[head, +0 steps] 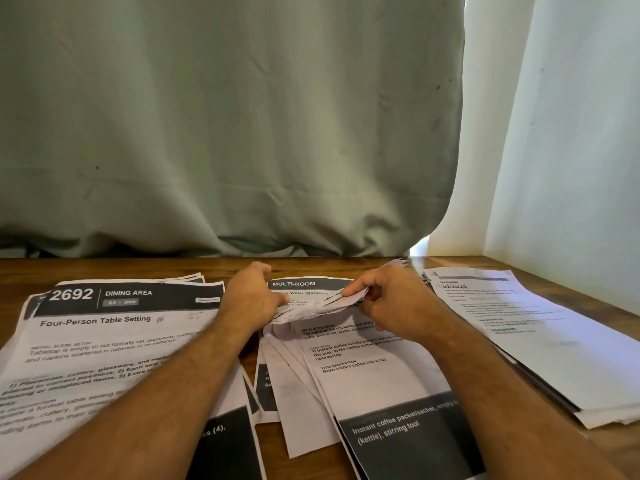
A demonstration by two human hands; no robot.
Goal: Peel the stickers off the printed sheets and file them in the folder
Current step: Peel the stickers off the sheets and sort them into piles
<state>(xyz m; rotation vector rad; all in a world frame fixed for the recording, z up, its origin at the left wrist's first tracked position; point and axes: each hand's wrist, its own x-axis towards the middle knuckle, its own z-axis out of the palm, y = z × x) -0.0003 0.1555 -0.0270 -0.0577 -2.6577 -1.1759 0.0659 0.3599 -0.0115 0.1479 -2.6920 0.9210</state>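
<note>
- Both hands are seen over the middle pile of printed sheets [349,362], which is taken as the landmark on the wooden counter [311,268].
- At the far end of that pile, a crumpled strip of paper [322,304] with a dark zigzag edge is held between the two hands, lifted just above the sheets.
- Its right end is pinched by the right hand [384,299], thumb and forefinger closed on the paper and the other fingers curled beneath.
- Its left end is met by the left hand [251,297]; the fingers are bent toward the strip, but whether they clasp it or only touch it cannot be told, since the fingertips are hidden behind the back of the hand.
- Whether the strip is a sticker or its backing cannot be told.
- On the top sheet of the middle pile, instant-coffee text is printed, and a sheet headed "MULTI-ROOM" [304,284] is seen just beyond the hands.
- Left of the middle pile, a second pile [104,341] is laid, topped by a sheet headed "2692 DINING AREA" and "Four-Person Table Setting"; the left forearm is stretched across its right edge.
- Right of the middle pile, a third stack of sheets [540,344] is laid at an angle, with smaller, fainter print.
- Beyond the middle pile, a grey-green cloth [225,126] is hung down to the back edge of the counter, and a white curtain [561,133] is hung to its right.
</note>
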